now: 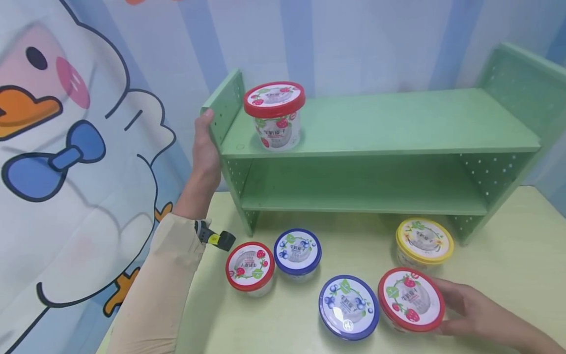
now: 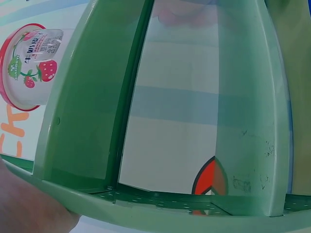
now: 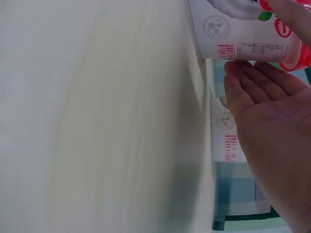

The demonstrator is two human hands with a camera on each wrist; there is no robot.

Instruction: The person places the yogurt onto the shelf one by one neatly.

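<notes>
My left hand [image 1: 206,152] grips the left side panel of a green two-tier shelf [image 1: 371,123], thumb over its top edge. On the upper tier, close to that panel, stands a strawberry yogurt cup [image 1: 276,130] with a red lid; the left wrist view shows it from the side. At the front right, my right hand [image 1: 468,309] holds another red-lidded strawberry yogurt cup [image 1: 411,300] from its right side. Its fingers [image 3: 248,80] and thumb lie on opposite sides of the cup in the right wrist view. The shelf's lower tier [image 1: 362,189] shows behind the cups.
A blue-lidded cup [image 1: 348,309] stands just left of the held one, and a yellow-lidded cup [image 1: 424,241] behind it. Further left, another red-lidded cup [image 1: 250,266] and a blue-lidded cup [image 1: 297,251] stand side by side. A printed curtain [image 1: 376,44] hangs behind the table [image 1: 283,319].
</notes>
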